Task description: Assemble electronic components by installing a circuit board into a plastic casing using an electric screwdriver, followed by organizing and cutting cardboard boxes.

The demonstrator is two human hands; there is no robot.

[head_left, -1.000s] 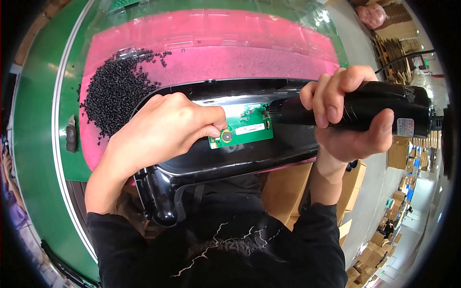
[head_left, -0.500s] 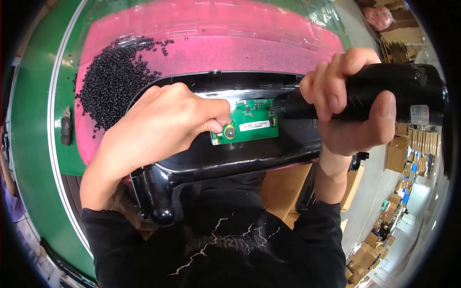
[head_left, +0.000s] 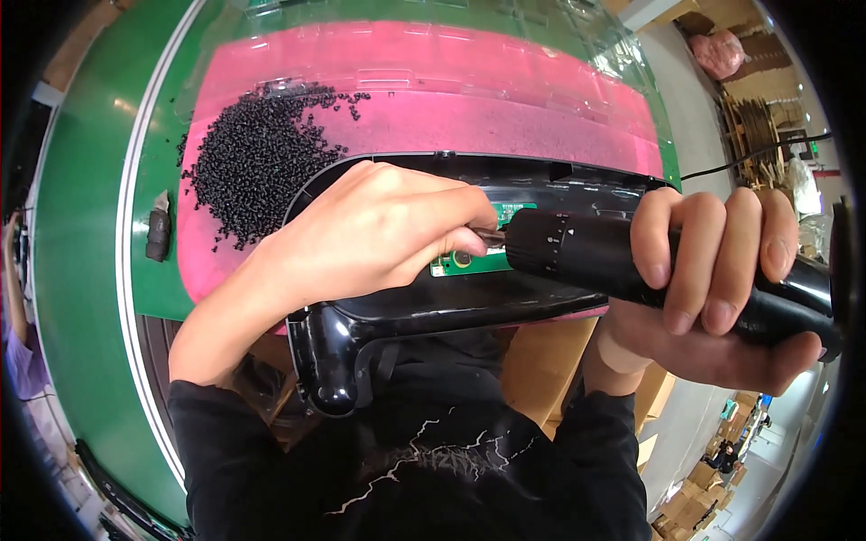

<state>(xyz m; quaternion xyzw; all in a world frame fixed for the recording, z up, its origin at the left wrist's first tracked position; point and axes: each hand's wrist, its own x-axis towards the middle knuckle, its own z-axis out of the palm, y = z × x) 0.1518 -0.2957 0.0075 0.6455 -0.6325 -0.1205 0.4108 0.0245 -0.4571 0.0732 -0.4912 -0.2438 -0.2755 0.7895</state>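
My right hand (head_left: pixel 722 270) is wrapped round a black electric screwdriver (head_left: pixel 595 257), held almost level and pointing left. At its nose a short metal bit (head_left: pixel 492 236) shows. The thumb and forefinger of my left hand (head_left: pixel 388 221) are pinched at the bit's end; whether a screw is between them is hidden. Under the fingers and the screwdriver's nose lies a green circuit board (head_left: pixel 492 264), partly covered. The board sits inside a glossy black plastic housing (head_left: pixel 451 302) with a rounded leg at its near left.
A heap of small black screws (head_left: pixel 257 162) lies on the pink mat (head_left: pixel 424 117), left of the housing. Clear plastic (head_left: pixel 388 50) spans the mat's far side. A dark wrapped stub (head_left: pixel 159 230) lies on the green table (head_left: pixel 108 207). Cardboard boxes (head_left: pixel 541 361) stand below the near edge.
The screwdriver has turned and drawn right, its nose now meeting my left fingers. My left hand has shifted over the board, covering more of it. The whole view has moved slightly.
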